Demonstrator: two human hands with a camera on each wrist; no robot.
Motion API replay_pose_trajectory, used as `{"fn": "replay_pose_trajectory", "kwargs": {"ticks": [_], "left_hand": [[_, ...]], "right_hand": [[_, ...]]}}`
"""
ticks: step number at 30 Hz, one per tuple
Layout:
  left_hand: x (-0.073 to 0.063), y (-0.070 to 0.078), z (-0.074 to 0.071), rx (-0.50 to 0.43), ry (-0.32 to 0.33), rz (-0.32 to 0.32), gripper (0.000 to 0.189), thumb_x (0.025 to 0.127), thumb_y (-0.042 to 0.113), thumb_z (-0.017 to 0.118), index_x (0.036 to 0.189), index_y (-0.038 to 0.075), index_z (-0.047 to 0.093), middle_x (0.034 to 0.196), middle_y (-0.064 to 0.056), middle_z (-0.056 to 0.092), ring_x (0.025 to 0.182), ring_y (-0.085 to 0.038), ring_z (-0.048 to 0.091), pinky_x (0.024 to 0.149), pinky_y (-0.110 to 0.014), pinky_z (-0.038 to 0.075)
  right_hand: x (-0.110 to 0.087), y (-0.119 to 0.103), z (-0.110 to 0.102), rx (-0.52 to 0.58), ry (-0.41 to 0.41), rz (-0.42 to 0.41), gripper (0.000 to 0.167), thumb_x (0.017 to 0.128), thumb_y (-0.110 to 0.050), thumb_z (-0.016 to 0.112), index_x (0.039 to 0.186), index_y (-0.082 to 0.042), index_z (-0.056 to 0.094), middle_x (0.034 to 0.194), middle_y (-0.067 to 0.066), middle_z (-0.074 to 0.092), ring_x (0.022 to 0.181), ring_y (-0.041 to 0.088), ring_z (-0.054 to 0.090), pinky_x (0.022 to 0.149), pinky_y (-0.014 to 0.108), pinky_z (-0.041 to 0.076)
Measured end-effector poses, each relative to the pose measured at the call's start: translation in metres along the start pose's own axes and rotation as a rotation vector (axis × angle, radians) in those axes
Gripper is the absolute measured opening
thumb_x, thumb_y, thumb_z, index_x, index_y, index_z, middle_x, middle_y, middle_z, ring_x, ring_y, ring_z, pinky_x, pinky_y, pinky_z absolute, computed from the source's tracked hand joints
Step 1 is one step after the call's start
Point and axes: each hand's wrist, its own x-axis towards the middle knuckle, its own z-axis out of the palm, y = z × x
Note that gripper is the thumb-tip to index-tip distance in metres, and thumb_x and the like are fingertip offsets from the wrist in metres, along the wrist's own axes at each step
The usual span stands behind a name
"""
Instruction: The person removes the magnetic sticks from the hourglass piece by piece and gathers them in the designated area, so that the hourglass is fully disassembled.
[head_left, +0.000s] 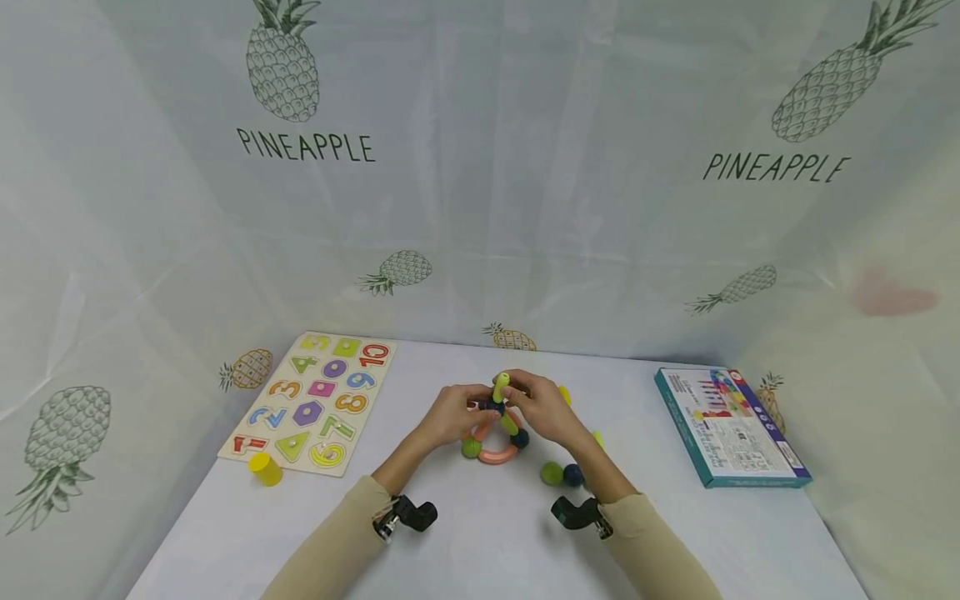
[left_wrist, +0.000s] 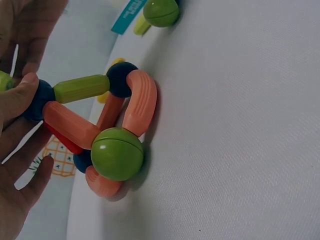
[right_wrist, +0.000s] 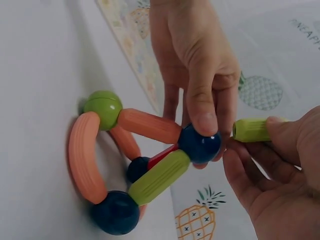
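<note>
A frame of magnetic rods and balls stands on the table. Curved salmon rods (right_wrist: 82,157) form its base, with a green ball (left_wrist: 117,154) and a dark blue ball (right_wrist: 117,212) among the corners. Salmon, red and yellow-green rods (right_wrist: 160,177) slope up to a blue top ball (right_wrist: 200,144). My left hand (head_left: 450,414) pinches this top ball between thumb and fingers. Just beside it, my right hand (head_left: 546,406) pinches a loose yellow-green rod (right_wrist: 252,130), one end facing the ball across a small gap in the right wrist view.
A number puzzle board (head_left: 356,427) lies at left, a yellow cylinder (head_left: 265,469) by its near edge. Near my right forearm are a green ball (head_left: 552,473), a blue ball (head_left: 573,475) and a yellow piece (head_left: 565,395). A flat toy box (head_left: 731,429) lies at right.
</note>
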Motion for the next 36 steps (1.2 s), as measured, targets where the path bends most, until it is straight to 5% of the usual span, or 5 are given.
{"fn": "replay_pose_trajectory", "kwargs": {"ticks": [11, 16, 22, 28, 36], "left_hand": [[0.000, 0.002, 0.001, 0.020, -0.014, 0.007, 0.034, 0.093, 0.028, 0.074, 0.124, 0.012, 0.072, 0.113, 0.002, 0.074, 0.105, -0.015, 0.067, 0.094, -0.040, 0.053], [-0.001, 0.000, 0.001, 0.010, -0.026, -0.009, 0.036, 0.093, 0.030, 0.074, 0.125, 0.013, 0.071, 0.115, 0.002, 0.073, 0.106, -0.015, 0.065, 0.095, -0.038, 0.052], [0.000, -0.002, 0.000, -0.009, -0.013, -0.010, 0.036, 0.093, 0.031, 0.074, 0.125, 0.015, 0.071, 0.115, 0.001, 0.072, 0.108, -0.020, 0.065, 0.094, -0.039, 0.053], [0.001, -0.003, 0.000, -0.006, -0.012, -0.026, 0.039, 0.093, 0.034, 0.074, 0.127, 0.015, 0.071, 0.115, 0.001, 0.072, 0.109, -0.021, 0.065, 0.094, -0.039, 0.053], [0.001, 0.000, 0.001, -0.017, -0.019, -0.035, 0.039, 0.093, 0.033, 0.074, 0.127, 0.015, 0.070, 0.112, 0.001, 0.071, 0.104, -0.022, 0.065, 0.087, -0.034, 0.054]], "right_hand": [[-0.009, 0.000, -0.030, -0.011, 0.085, 0.106, 0.035, 0.102, -0.034, 0.061, 0.131, -0.014, 0.063, 0.114, 0.005, 0.069, 0.095, 0.028, 0.066, 0.070, 0.037, 0.056], [-0.024, 0.017, -0.061, -0.038, 0.106, 0.145, 0.037, 0.101, -0.031, 0.063, 0.135, -0.015, 0.060, 0.115, 0.006, 0.069, 0.101, 0.026, 0.064, 0.080, 0.033, 0.053], [-0.050, 0.059, -0.091, -0.132, 0.125, 0.247, 0.042, 0.102, -0.035, 0.061, 0.136, -0.011, 0.060, 0.113, 0.011, 0.067, 0.099, 0.032, 0.064, 0.075, 0.034, 0.054], [-0.079, 0.103, -0.106, -0.179, 0.059, 0.403, 0.044, 0.102, -0.029, 0.059, 0.136, 0.000, 0.058, 0.107, 0.012, 0.067, 0.092, 0.027, 0.062, 0.072, 0.031, 0.051], [-0.099, 0.118, -0.108, -0.225, -0.035, 0.469, 0.039, 0.099, -0.027, 0.064, 0.126, 0.001, 0.065, 0.100, 0.008, 0.066, 0.080, 0.019, 0.057, 0.067, 0.032, 0.048]]}}
